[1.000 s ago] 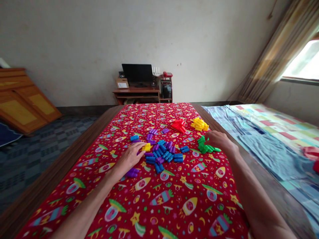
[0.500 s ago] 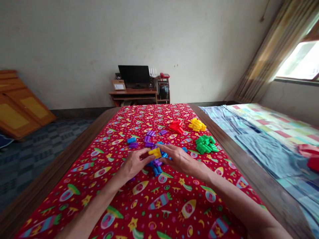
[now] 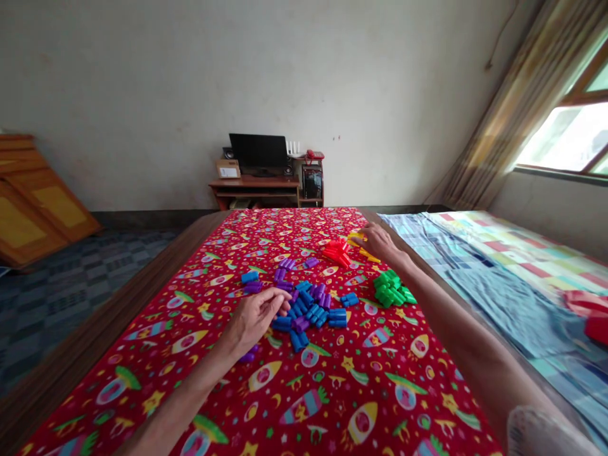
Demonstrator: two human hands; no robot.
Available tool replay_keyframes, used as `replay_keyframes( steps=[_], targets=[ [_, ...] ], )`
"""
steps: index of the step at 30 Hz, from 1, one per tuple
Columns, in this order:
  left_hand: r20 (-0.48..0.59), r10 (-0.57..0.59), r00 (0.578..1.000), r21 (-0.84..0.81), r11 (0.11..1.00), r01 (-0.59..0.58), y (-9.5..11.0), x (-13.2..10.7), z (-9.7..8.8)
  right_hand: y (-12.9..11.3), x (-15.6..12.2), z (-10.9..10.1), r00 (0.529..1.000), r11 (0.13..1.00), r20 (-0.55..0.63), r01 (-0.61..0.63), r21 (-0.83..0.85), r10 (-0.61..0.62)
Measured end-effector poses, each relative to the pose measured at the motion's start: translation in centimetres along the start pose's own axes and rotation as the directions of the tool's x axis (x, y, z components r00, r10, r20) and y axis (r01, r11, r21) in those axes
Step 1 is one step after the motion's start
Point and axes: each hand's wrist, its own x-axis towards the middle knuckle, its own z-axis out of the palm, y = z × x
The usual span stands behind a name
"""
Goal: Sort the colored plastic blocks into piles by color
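My left hand (image 3: 256,318) hovers at the left edge of a mixed heap of blue blocks (image 3: 315,313) and purple blocks (image 3: 300,325). Its fingers are curled in toward the thumb, with nothing visible between them. Farther off to the right, my right hand (image 3: 377,242) is closed on a yellow toy block (image 3: 355,237) over the yellow pile, most of which it covers. A few yellow pieces (image 3: 369,255) show below the palm. Just left of that hand lies a pile of red blocks (image 3: 337,252).
Green blocks (image 3: 392,289) are heaped near the table's right edge. Loose purple blocks (image 3: 284,268) and a blue block (image 3: 249,277) lie left of the heap. A patterned red cloth (image 3: 313,386) covers the table. A bed (image 3: 498,291) stands alongside; a monitor (image 3: 259,152) is beyond.
My right hand has moved from the middle heap far right to the yellow pile, taking the yellow block along. My left hand stays by the heap, its fingers off the yellow block.
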Motion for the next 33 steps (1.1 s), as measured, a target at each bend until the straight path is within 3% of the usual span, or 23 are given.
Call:
replay_keyframes(
  steps=[3, 6, 12, 18, 20, 22, 26, 30, 33],
  targets=[
    [0.0, 0.046, 0.999, 0.03, 0.999, -0.046, 0.1, 0.0, -0.3, 2.0, 3.1, 1.2, 0.977, 0.971, 0.204, -0.016, -0.237, 0.066],
    [-0.016, 0.064, 0.998, 0.066, 0.996, -0.063, 0.1, 0.0, -0.8, 2.6, 4.3, 2.3, 0.954, 0.952, 0.283, -0.006, -0.307, 0.098],
    [-0.046, 0.052, 0.998, 0.093, 0.994, -0.048, -0.1, 0.1, -1.6, 3.2, 4.4, 3.5, 0.94, 0.951, 0.333, 0.028, -0.308, 0.08],
    [-0.079, 0.153, 0.985, 0.276, 0.953, -0.126, -1.4, 0.5, -2.2, 2.0, 3.7, 3.1, 0.969, 0.965, 0.245, 0.083, -0.25, -0.02],
    [-0.093, 0.18, 0.979, 0.323, 0.936, -0.141, -2.4, 0.7, -2.6, 0.2, 2.9, 2.6, 0.973, 0.979, 0.188, 0.161, -0.128, -0.135],
    [-0.096, 0.195, 0.976, 0.367, 0.919, -0.147, -3.3, 0.9, -2.7, -2.0, 1.3, 2.3, 0.946, 0.959, 0.156, 0.276, 0.069, -0.283],
    [-0.03, 0.275, 0.961, 0.445, 0.865, -0.233, -3.8, 0.8, -1.8, -6.0, -3.5, 2.9, 0.874, 0.816, 0.058, 0.425, 0.392, -0.483],
    [0.085, 0.342, 0.936, 0.516, 0.788, -0.336, -3.3, 0.1, 0.0, -7.5, -8.1, 5.1, 0.907, 0.779, -0.153, 0.415, 0.469, -0.392],
    [0.113, 0.347, 0.931, 0.613, 0.713, -0.34, -3.7, -0.1, 0.4, -7.2, -10.4, 6.9, 0.965, 0.827, -0.07, 0.252, 0.502, -0.252]
  ],
)
